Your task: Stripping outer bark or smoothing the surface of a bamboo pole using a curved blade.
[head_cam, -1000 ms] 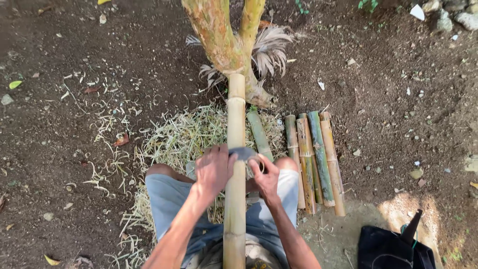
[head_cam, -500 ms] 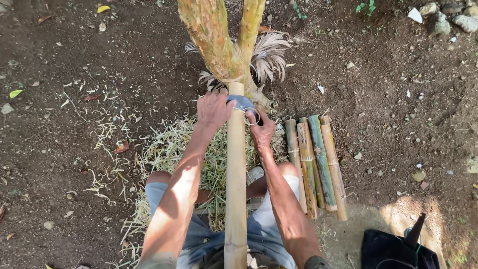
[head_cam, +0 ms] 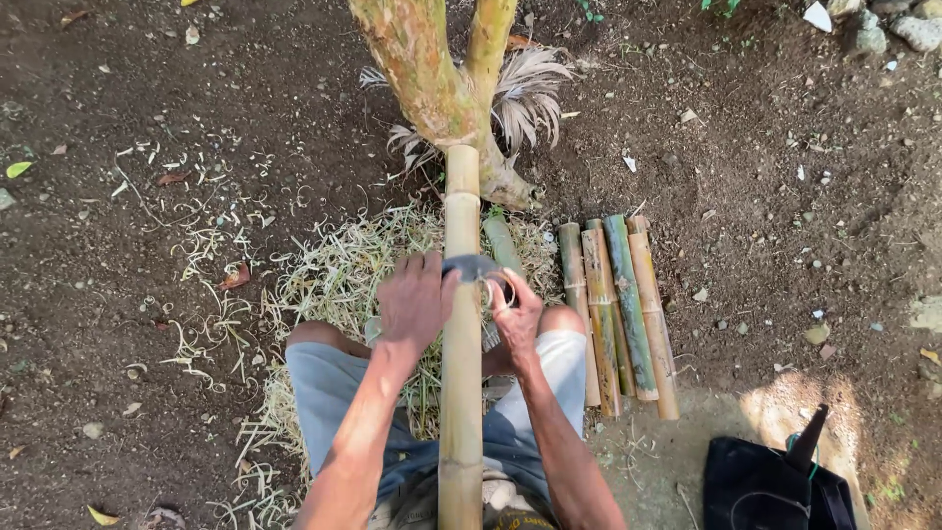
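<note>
Long bamboo pole (head_cam: 461, 373) leans from lap up against tree trunk (head_cam: 432, 79). Left hand (head_cam: 417, 299) and right hand (head_cam: 517, 314) each clenched on dark blade (head_cam: 473, 267) laid across pole. Cut bamboo pieces (head_cam: 618, 304) lie right of pole; shavings (head_cam: 334, 280) left; black bag (head_cam: 775, 486) further right.

Both hands (head_cam: 461, 299) on blade (head_cam: 471, 266) across bamboo pole (head_cam: 460, 393)

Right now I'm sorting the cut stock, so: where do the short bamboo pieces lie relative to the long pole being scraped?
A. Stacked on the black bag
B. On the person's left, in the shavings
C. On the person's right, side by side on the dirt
C: the short bamboo pieces lie side by side on the dirt, right of the long pole.
</note>
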